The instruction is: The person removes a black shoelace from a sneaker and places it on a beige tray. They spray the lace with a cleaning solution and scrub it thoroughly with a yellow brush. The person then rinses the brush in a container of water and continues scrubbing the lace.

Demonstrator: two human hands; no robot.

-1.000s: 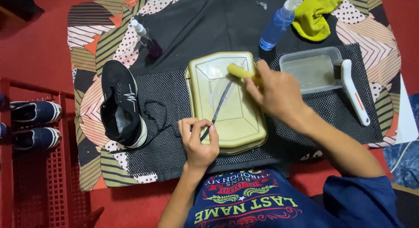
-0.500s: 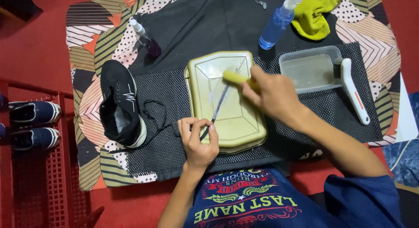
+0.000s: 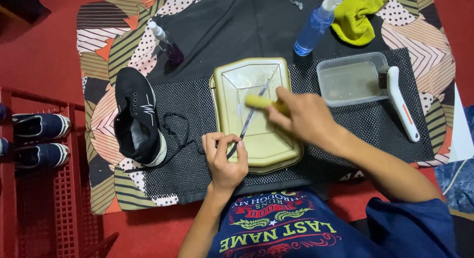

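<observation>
A pale yellow tray [image 3: 276,152] lies on a black mesh mat [image 3: 192,115]. Across the tray runs a dark shoelace [image 3: 249,119], stretched diagonally. My left hand [image 3: 224,159] pinches the lace's near end at the tray's left front edge. My right hand [image 3: 301,119] holds a small yellow-handled brush [image 3: 256,102] with its head down on the lace in the middle of the tray. A black sneaker [image 3: 137,117] lies to the left, with another loose lace [image 3: 177,132] beside it.
A clear plastic tub [image 3: 351,80] with murky water and a white scrub brush [image 3: 401,105] sit to the right. A blue spray bottle [image 3: 313,26], a yellow cloth [image 3: 358,13] and a small dark spray bottle [image 3: 167,43] lie behind. A red rack [image 3: 34,189] with blue shoes stands left.
My right hand has moved the brush leftward along the lace, from the tray's far right corner to its middle. The left hand has kept its pinch in place.
</observation>
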